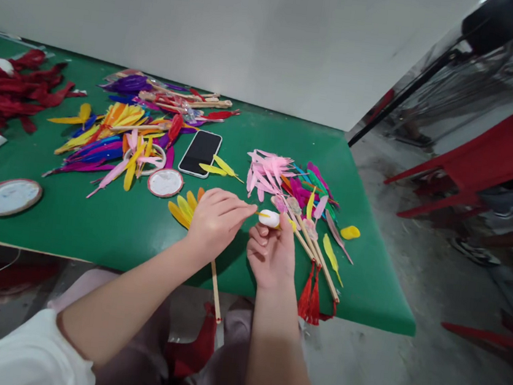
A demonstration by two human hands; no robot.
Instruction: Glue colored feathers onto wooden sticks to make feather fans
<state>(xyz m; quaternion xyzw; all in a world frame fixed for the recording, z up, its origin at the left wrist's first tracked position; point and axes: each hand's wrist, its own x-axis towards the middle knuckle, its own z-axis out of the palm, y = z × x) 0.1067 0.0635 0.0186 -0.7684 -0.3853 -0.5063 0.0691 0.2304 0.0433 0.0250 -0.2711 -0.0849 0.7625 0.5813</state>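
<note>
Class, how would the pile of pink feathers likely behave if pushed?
The pink feathers look thin, so they are probably light. Overlapping in a loose heap, they would likely slide apart. Their slender tips may bend easily.

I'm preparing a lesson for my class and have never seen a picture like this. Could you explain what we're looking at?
There is no machine here, just a person's two bare hands. The single picture comes from a camera worn on the head, looking forward and down.

The left hand pinches a slim yellow piece in its fingers, against a small, rounded white object held by the right hand. What that white object is, I can't tell.

On the green-topped table lie loose pale-pink feathers, a black-screened phone, a round white dish with a reddish rim, and slim wooden sticks with red tassels. Yellow-and-orange feathers show beside the left hand.
</note>
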